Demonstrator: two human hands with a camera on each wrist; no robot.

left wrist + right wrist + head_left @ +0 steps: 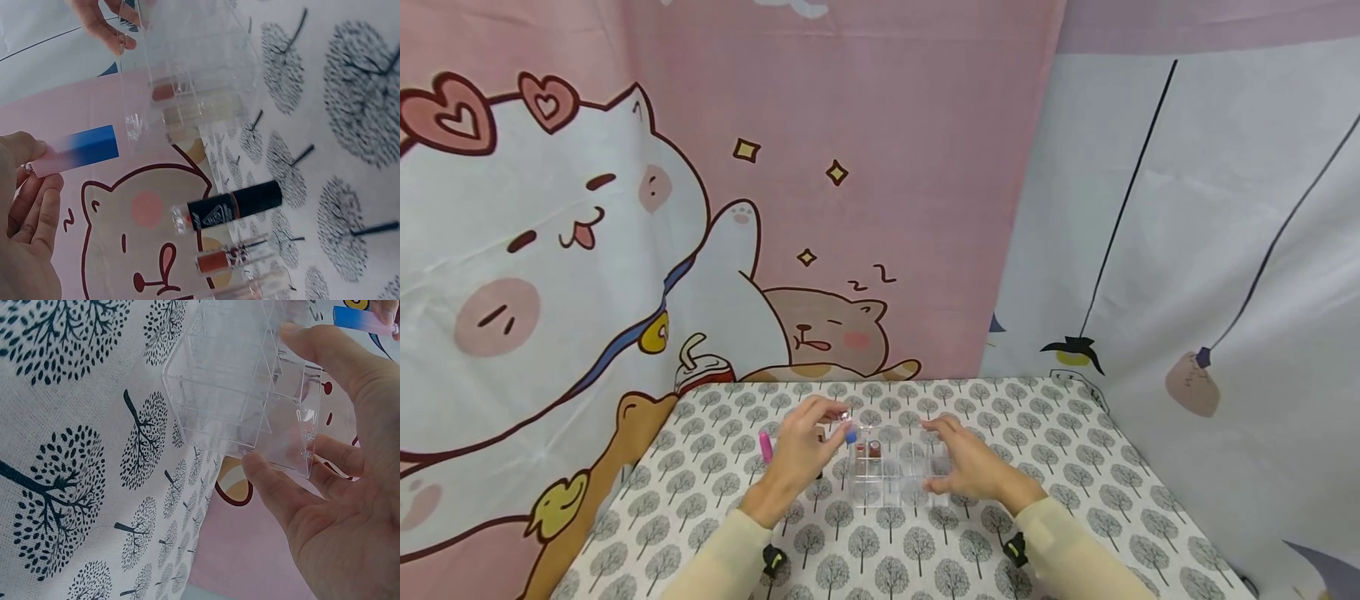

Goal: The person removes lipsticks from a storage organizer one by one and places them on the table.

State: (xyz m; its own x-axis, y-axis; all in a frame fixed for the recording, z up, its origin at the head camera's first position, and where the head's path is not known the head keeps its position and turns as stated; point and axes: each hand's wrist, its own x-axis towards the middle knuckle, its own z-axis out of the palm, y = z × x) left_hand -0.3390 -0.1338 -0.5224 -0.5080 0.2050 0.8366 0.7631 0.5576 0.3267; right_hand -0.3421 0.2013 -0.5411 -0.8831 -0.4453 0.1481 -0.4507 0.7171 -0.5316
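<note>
My left hand (801,443) pinches a lipstick tube (84,151), blue at one end and fading to pink, between thumb and fingers. It holds the tube above the left end of a clear plastic compartment organizer (880,493). At the organizer's right end, my right hand (973,465) grips its sides, thumb at the near side and fingertips at the far side, as the right wrist view shows. A few lip tubes (875,450) with reddish parts stand in the compartments on the left.
Left of the organizer, in the left wrist view, lie a black lip tube (253,201), a clear tube with red colour (212,262) and a paler one (259,289). A pink tube (765,447) is beside my left hand. A tree-print cloth (917,546) covers the table.
</note>
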